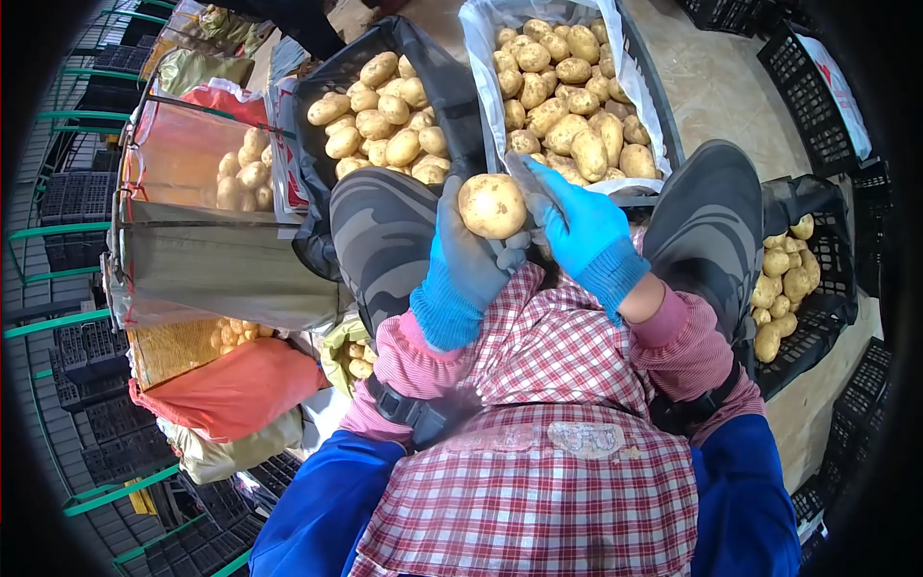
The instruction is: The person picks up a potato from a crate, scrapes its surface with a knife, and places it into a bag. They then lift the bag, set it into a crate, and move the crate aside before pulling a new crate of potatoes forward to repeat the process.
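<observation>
My left hand [464, 260], in a blue glove with grey coating, holds a round, pale potato [491, 206] in front of my lap. The potato has a few small brown spots. Just right of it is my right hand [577, 219], gloved the same way, its grey fingers stretched up beside the potato. I see nothing held in it; some of its fingers are hidden from view. Beyond my hands stands a crate of potatoes [567, 91] lined with white. Left of that, a dark-lined crate [437, 72] holds more potatoes.
At the right, a black crate [827, 337] holds potatoes. Mesh sacks [192, 159] and a red sack [240, 385] stand at the left. Black crates [812, 106] line the right edge. My knees flank the hands, and a checked apron [538, 490] covers my lap.
</observation>
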A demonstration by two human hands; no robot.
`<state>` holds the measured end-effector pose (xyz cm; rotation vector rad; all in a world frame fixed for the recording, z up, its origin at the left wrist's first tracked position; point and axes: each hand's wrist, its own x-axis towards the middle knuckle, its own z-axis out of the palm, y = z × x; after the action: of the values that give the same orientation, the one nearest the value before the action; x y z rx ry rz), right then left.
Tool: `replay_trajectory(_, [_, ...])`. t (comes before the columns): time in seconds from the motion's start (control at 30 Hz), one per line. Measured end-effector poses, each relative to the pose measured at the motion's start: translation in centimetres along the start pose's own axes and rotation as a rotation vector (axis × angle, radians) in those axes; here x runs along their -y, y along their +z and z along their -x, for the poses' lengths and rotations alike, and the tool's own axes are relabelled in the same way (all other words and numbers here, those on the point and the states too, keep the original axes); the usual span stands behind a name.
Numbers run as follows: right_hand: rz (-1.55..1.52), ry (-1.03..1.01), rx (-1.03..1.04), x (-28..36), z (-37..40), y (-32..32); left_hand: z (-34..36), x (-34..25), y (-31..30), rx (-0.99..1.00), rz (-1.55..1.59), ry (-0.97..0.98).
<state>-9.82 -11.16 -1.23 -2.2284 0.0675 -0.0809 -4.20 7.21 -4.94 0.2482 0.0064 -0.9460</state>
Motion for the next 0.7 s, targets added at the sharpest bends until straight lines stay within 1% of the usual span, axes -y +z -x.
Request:
replay_trajectory(0.07, [0.049, 0.037, 0.037, 0.3, -0.1, -0.3, 0.0, 0.7, -0.2, -0.236, -0.311, 0.177])
replay_trajectory(0.13, [0.035, 0.006, 0.023, 0.0, -0.1, -0.2, 0.1, 1.3, 1.8, -0.369, -0.769, 0.351])
replay_trajectory(0.17, [0.027, -0.009, 0.016, -0.3, 0.0, -0.1, 0.3, 1.7, 3.3, -0.377, -1.073, 0.433])
replay_trajectory(0.23, [-0.011, -0.01, 0.001, -1.5, -0.2, 0.6, 0.1, 2.1, 5.3, -0.418, -1.283, 0.511])
replay_trajectory(0.33, [-0.094, -0.012, 0.02, -1.6, -0.3, 0.5, -0.4, 2.4, 5.5, -0.505, -0.947, 0.461])
replay_trajectory(0.4, [-0.112, -0.038, 0.023, -1.1, -0.1, 0.4, -1.0, 2.0, 4.1, -0.517, -0.661, 0.369])
replay_trajectory(0.47, [-0.085, -0.088, 0.004, -0.1, 0.4, 0.7, -0.9, 2.2, 3.6, -0.492, -0.727, 0.428])
replay_trajectory(0.5, [-0.029, -0.079, 0.044, 0.2, 0.6, 0.6, -0.8, 2.2, 3.4, -0.48, -0.76, 0.458])
replay_trajectory(0.57, [0.082, -0.063, 0.118, 0.5, 0.7, 0.3, -1.1, 2.1, 2.5, -0.525, -0.741, 0.493])
replay_trajectory(0.6, [0.008, -0.056, 0.117, 0.0, 0.5, 0.4, -1.1, 2.1, 1.8, -0.547, -0.731, 0.508])
replay_trajectory(0.67, [-0.136, -0.044, 0.117, -1.7, -0.2, 0.8, -0.2, 0.8, 0.6, -0.381, -0.425, 0.282])
replay_trajectory(0.7, [-0.285, 0.033, 0.113, -2.3, -0.6, 0.7, -0.1, 0.4, 1.2, -0.296, -0.272, 0.172])
